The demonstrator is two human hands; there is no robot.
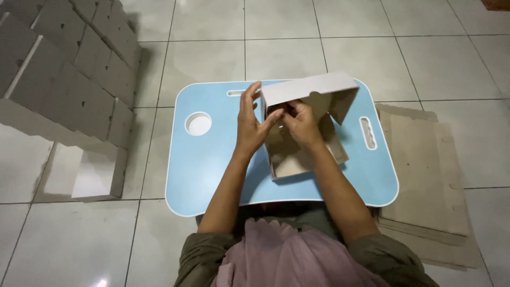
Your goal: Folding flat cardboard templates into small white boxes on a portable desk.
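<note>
A half-folded cardboard box (313, 93), white outside and brown inside, rests on a light blue lap table (207, 165). Its lid stands raised toward the far side. My left hand (251, 122) presses against the box's left wall with fingers spread upward. My right hand (300, 123) reaches inside the box and pinches a flap near the lid's hinge. The box's brown floor shows below my right wrist.
A tall stack of folded white boxes (69, 74) fills the left side on the tiled floor, with one open box (95, 178) lying in front. A pile of flat brown cardboard sheets (425, 170) lies to the table's right. The table has a round cup hole (198, 124) and a handle slot (367, 133).
</note>
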